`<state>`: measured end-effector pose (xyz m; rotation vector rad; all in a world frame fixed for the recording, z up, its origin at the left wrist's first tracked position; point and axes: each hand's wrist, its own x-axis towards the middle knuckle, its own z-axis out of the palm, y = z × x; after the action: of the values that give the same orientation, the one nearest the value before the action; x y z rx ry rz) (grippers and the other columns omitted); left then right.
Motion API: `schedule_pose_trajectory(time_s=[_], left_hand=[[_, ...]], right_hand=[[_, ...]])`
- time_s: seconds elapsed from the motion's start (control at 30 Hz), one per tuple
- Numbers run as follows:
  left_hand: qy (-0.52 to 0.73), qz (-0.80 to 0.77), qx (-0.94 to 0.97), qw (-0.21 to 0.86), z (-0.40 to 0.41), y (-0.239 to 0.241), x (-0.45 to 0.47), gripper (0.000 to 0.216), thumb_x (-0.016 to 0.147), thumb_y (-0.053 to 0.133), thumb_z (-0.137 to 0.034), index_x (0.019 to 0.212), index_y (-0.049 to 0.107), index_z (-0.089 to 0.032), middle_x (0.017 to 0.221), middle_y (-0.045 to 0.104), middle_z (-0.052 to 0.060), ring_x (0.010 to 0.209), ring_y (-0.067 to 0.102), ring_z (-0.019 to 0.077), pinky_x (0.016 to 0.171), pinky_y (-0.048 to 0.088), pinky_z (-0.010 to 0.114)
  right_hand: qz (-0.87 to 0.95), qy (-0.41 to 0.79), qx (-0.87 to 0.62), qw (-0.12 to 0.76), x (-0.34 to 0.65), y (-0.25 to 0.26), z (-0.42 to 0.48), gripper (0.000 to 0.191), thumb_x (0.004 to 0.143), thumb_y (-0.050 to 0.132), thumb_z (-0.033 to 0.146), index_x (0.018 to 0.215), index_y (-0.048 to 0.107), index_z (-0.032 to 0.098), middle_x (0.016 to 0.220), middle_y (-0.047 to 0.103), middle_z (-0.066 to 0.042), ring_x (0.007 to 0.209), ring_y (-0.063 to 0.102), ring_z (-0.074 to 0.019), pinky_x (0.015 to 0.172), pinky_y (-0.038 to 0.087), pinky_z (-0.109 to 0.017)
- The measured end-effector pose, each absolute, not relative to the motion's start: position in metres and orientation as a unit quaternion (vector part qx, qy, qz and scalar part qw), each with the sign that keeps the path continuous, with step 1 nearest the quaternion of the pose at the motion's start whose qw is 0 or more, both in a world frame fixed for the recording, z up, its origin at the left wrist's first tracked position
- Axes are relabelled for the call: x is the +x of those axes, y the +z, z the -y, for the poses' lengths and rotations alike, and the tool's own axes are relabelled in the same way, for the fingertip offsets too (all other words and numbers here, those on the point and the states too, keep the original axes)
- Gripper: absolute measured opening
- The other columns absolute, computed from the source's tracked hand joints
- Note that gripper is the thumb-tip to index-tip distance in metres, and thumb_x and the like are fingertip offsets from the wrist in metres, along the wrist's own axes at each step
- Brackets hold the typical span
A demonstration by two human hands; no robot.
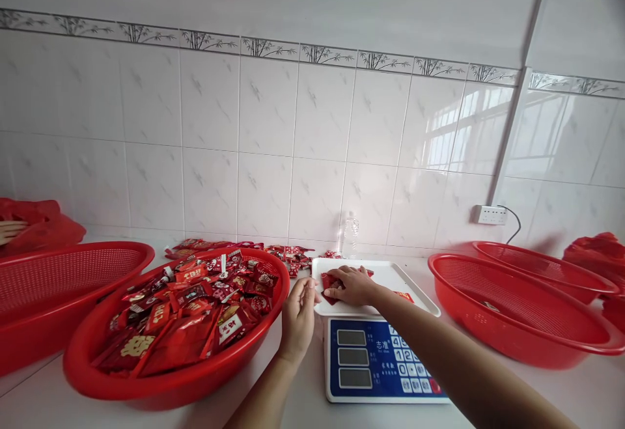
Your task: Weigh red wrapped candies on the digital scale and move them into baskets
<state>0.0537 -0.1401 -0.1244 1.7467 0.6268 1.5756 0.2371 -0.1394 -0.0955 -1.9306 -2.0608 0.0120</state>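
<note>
My right hand (352, 286) reaches over the white tray (390, 274) of the scale, its fingers bent down over red snack packets (331, 282) and closed on them. Part of these packets is hidden under the palm. Just left of the tray's edge is my left hand (298, 317), raised with loosely curled fingers and nothing visible in it. A small red packet (404, 296) lies on the tray near my right wrist. The scale's blue panel (364, 351) faces me, with its keys partly covered by my right forearm.
A red basket (81, 367) heaped with red packets stands at left, beside another red basket (29, 325). More packets (290, 256) lie along the wall near a clear bottle (351, 234). Two red baskets (512, 331) stand right. Another person's hand (10, 230) touches a red bag.
</note>
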Motion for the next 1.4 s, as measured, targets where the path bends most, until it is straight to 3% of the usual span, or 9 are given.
schedule_pose_trajectory(time_s=[0.23,0.43,0.77,1.03,1.13,1.23,1.4], left_hand=[[0.604,-0.249,0.678,0.338,0.140,-0.125,0.053,0.034,0.093,0.042,-0.045,0.094,0.062,-0.018,0.064,0.056,0.000,0.065,0.057,0.0171,0.067,0.047,0.028],[0.596,-0.248,0.685,0.336,0.140,-0.124,0.053,0.033,0.092,0.044,-0.044,0.094,0.063,-0.017,0.062,0.056,0.000,0.063,0.057,0.0167,0.065,0.047,0.027],[0.597,-0.245,0.684,0.341,0.140,-0.122,0.054,0.033,0.091,0.044,-0.046,0.090,0.062,-0.018,0.062,0.055,-0.001,0.062,0.055,0.0155,0.064,0.047,0.026],[0.585,-0.238,0.700,0.332,0.141,-0.121,0.056,0.030,0.092,0.044,-0.043,0.091,0.061,-0.018,0.064,0.054,-0.002,0.063,0.054,0.0145,0.064,0.046,0.025],[0.582,-0.240,0.706,0.326,0.142,-0.121,0.056,0.030,0.092,0.043,-0.043,0.090,0.060,-0.018,0.064,0.054,-0.002,0.062,0.054,0.0145,0.064,0.045,0.025],[0.577,-0.244,0.708,0.326,0.142,-0.122,0.056,0.030,0.092,0.043,-0.043,0.089,0.060,-0.018,0.063,0.054,-0.002,0.063,0.055,0.0149,0.065,0.044,0.025],[0.584,-0.246,0.702,0.326,0.139,-0.124,0.056,0.029,0.093,0.042,-0.042,0.090,0.059,-0.018,0.064,0.053,-0.002,0.064,0.054,0.0149,0.065,0.044,0.025]], right_hand=[[0.692,-0.055,-0.689,0.210,0.238,-0.098,0.135,0.040,0.083,0.050,0.057,0.104,0.060,0.024,0.104,0.065,-0.007,0.098,0.057,-0.0251,0.086,0.035,-0.038],[0.665,-0.069,-0.684,0.293,0.238,-0.091,0.132,0.023,0.084,0.053,0.045,0.089,0.057,0.023,0.088,0.067,-0.002,0.079,0.060,-0.0179,0.065,0.035,-0.026],[0.545,-0.066,-0.724,0.418,0.281,-0.055,0.142,0.034,0.086,0.044,0.056,0.089,0.054,0.024,0.085,0.067,-0.002,0.076,0.061,-0.0178,0.061,0.038,-0.026],[0.526,-0.031,-0.774,0.351,0.325,-0.066,0.198,0.038,0.085,0.045,0.055,0.090,0.060,0.021,0.085,0.068,-0.006,0.076,0.062,-0.0199,0.065,0.042,-0.030],[0.550,-0.007,-0.774,0.312,0.323,-0.085,0.207,0.043,0.086,0.045,0.054,0.107,0.060,0.020,0.107,0.064,-0.011,0.086,0.062,-0.0207,0.071,0.044,-0.031],[0.578,0.021,-0.766,0.281,0.313,-0.100,0.207,0.058,0.085,0.044,0.061,0.128,0.051,0.023,0.128,0.053,-0.013,0.098,0.061,-0.0216,0.078,0.046,-0.033],[0.606,0.037,-0.761,0.230,0.299,-0.108,0.191,0.071,0.079,0.039,0.075,0.132,0.048,0.029,0.130,0.053,-0.011,0.117,0.051,-0.0305,0.090,0.041,-0.044]])
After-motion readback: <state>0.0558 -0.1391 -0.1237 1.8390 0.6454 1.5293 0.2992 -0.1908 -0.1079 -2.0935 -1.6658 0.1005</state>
